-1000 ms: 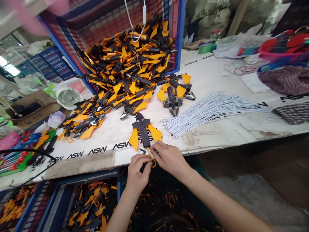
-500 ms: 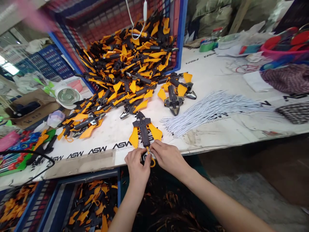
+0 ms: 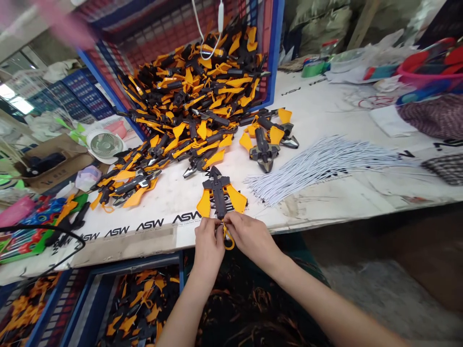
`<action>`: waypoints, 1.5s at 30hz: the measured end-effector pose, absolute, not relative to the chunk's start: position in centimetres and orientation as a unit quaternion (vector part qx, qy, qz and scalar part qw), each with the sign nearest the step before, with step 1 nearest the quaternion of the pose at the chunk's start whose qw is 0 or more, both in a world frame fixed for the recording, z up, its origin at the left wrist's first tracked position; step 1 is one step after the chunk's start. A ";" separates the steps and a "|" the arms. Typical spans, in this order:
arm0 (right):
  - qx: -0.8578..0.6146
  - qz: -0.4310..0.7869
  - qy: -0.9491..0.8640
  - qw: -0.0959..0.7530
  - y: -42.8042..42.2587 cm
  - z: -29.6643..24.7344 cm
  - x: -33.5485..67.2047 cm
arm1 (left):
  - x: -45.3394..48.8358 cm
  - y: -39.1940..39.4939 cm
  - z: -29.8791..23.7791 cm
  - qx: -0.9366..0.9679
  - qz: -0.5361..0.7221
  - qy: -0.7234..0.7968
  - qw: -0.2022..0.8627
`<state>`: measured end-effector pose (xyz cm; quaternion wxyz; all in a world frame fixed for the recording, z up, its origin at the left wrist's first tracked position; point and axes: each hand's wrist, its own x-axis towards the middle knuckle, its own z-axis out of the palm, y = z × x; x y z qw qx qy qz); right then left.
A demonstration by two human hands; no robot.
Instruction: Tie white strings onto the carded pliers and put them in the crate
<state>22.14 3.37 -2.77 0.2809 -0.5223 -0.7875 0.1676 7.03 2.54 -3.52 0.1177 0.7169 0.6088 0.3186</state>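
Observation:
A black and orange plier-like tool (image 3: 220, 195) lies flat at the near edge of the white table (image 3: 325, 111), its handle end towards me. My left hand (image 3: 210, 243) and my right hand (image 3: 249, 233) meet at that handle end, fingers pinched closed. Between them hangs a small orange loop (image 3: 228, 239) fixed to the tool's end, and both hands pinch at it. Just right of the tool lies a bundle of thin white ties (image 3: 321, 164).
A tipped blue crate (image 3: 273, 53) spills a heap of the same tools (image 3: 191, 106) across the table. A few more tools (image 3: 265, 137) lie apart beside it. Below the table edge stands a blue bin (image 3: 133, 308) holding several tools. A small fan (image 3: 104, 143) sits at the left.
My left hand has moved up and closer to the tool's end, meeting the right hand at the orange loop. The tool has stayed flat on the table.

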 end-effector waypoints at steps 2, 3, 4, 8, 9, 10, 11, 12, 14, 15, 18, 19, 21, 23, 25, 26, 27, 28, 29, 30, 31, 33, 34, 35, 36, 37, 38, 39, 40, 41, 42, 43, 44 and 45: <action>-0.521 0.158 -0.787 0.292 3.4 -2.6 22.2 | 7.2 2.8 -3.4 0.729 0.308 0.601 0.113; -0.513 0.152 -0.791 0.298 3.4 -2.4 22.3 | 7.3 2.8 -3.4 0.734 0.306 0.596 0.113; -0.502 0.146 -0.798 0.299 3.4 -2.2 22.4 | 7.4 2.9 -3.4 0.738 0.306 0.591 0.115; -0.476 0.137 -0.825 0.274 3.4 -2.1 22.9 | 6.7 2.7 -2.8 0.747 0.334 0.559 0.135; -0.479 0.138 -0.824 0.269 3.4 -2.2 23.0 | 6.2 2.6 -2.4 0.748 0.348 0.549 0.136; -0.483 0.140 -0.822 0.268 3.4 -2.3 23.2 | 5.5 2.4 -1.9 0.746 0.363 0.543 0.132; -0.486 0.143 -0.819 0.270 3.5 -2.5 23.4 | 4.7 2.3 -1.4 0.740 0.380 0.542 0.121; -0.487 0.149 -0.816 0.275 3.5 -2.6 23.6 | 3.8 2.1 -0.9 0.731 0.395 0.546 0.105; -0.483 0.168 -0.811 0.285 3.6 -2.7 23.9 | 2.1 1.7 0.1 0.713 0.416 0.560 0.071; -0.479 0.179 -0.808 0.293 3.7 -2.6 24.0 | 1.4 1.5 0.5 0.709 0.419 0.564 0.060; -0.447 0.223 -0.795 0.344 3.9 -1.8 23.3 | 0.4 1.2 1.2 0.731 0.399 0.552 0.044; -0.427 0.240 -0.790 0.368 3.9 -1.4 22.8 | 0.4 1.2 1.3 0.743 0.389 0.543 0.039; -0.379 0.277 -0.784 0.407 3.9 -0.5 21.6 | 0.8 1.1 1.5 0.764 0.370 0.528 0.030; -0.336 0.305 -0.785 0.420 4.1 0.3 20.6 | 1.3 1.2 1.6 0.771 0.360 0.524 0.024; -0.321 0.311 -0.792 0.416 4.5 0.7 20.2 | 1.5 1.3 1.6 0.772 0.356 0.526 0.024; -0.325 0.301 -0.797 0.409 4.8 0.8 20.4 | 1.5 1.3 1.5 0.770 0.358 0.528 0.026; -0.337 0.282 -0.805 0.398 5.2 0.9 20.6 | 1.5 1.5 1.3 0.766 0.362 0.530 0.028; -0.353 0.255 -0.817 0.378 5.8 0.9 21.0 | 1.4 1.6 1.0 0.761 0.368 0.533 0.030; -0.369 0.221 -0.833 0.349 6.3 1.0 21.4 | 1.2 1.8 0.6 0.755 0.373 0.538 0.034; -0.384 0.184 -0.850 0.311 6.9 1.1 21.8 | 1.1 2.0 0.2 0.747 0.378 0.546 0.039; -0.395 0.149 -0.866 0.269 7.4 1.3 22.1 | 0.9 2.2 -0.3 0.740 0.379 0.554 0.046; -0.406 0.093 -0.889 0.190 8.1 1.8 22.3 | 0.8 2.5 -1.3 0.730 0.372 0.569 0.061; -0.408 0.075 -0.896 0.160 8.4 2.1 22.2 | 0.8 2.6 -1.7 0.728 0.367 0.575 0.065; -0.408 0.062 -0.901 0.137 8.5 2.4 22.0 | 0.9 2.7 -2.2 0.728 0.362 0.579 0.064; -0.406 0.054 -0.904 0.120 8.5 2.7 21.8 | 1.0 2.8 -2.5 0.728 0.357 0.583 0.060; -0.405 0.048 -0.907 0.107 8.4 2.9 21.5 | 1.1 2.9 -2.8 0.728 0.350 0.587 0.053; -0.404 0.044 -0.908 0.098 8.4 3.0 21.3 | 1.2 2.9 -3.1 0.729 0.342 0.592 0.045; -0.403 0.042 -0.910 0.091 8.3 3.1 21.1 | 1.3 2.9 -3.3 0.729 0.332 0.597 0.039; -0.403 0.040 -0.910 0.086 8.2 3.0 21.0 | 1.4 2.9 -3.4 0.730 0.321 0.602 0.034; -0.401 0.038 -0.911 0.082 8.2 3.0 20.8 | 1.5 2.9 -3.5 0.730 0.312 0.608 0.030; -0.400 0.035 -0.913 0.079 8.2 2.9 20.8 | 1.6 2.9 -3.6 0.729 0.305 0.612 0.026; -0.398 0.032 -0.914 0.078 8.2 2.7 20.7 | 1.6 2.9 -3.6 0.729 0.300 0.615 0.023; -0.396 0.029 -0.915 0.076 8.2 2.6 20.7 | 1.7 2.9 -3.7 0.728 0.298 0.617 0.021; -0.395 0.026 -0.915 0.074 8.2 2.5 20.6 | 1.7 3.0 -3.7 0.728 0.297 0.617 0.019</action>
